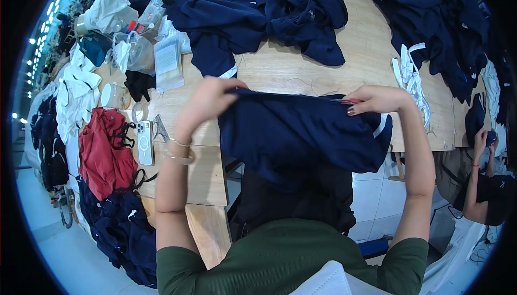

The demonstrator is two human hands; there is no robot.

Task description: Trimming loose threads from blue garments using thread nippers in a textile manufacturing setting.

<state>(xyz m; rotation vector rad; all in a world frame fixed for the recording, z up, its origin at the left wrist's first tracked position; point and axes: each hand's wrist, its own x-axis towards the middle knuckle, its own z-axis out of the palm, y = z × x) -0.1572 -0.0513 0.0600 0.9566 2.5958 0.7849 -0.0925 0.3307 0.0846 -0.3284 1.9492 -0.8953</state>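
A dark navy garment (301,133) is stretched sideways between my hands over the table's near edge, its lower part hanging in front of my lap. My left hand (211,96) grips its upper left corner, the fingers slightly blurred. At the upper right, my right hand (374,100) is closed on the same top edge, which runs nearly straight between the two. Something small, thin and partly red shows at the right fingertips; I cannot make out what it is. A white strip (382,125) shows at the garment's right side.
Navy garments (215,12) lie piled along the far side, with another heap (431,20) at far right. White strips (411,79) lie right. Leftward are a phone (145,142), tape roll (140,112), red cloth bag (106,152) and plastic bags (132,52). Another person's hands (482,141) hold navy cloth.
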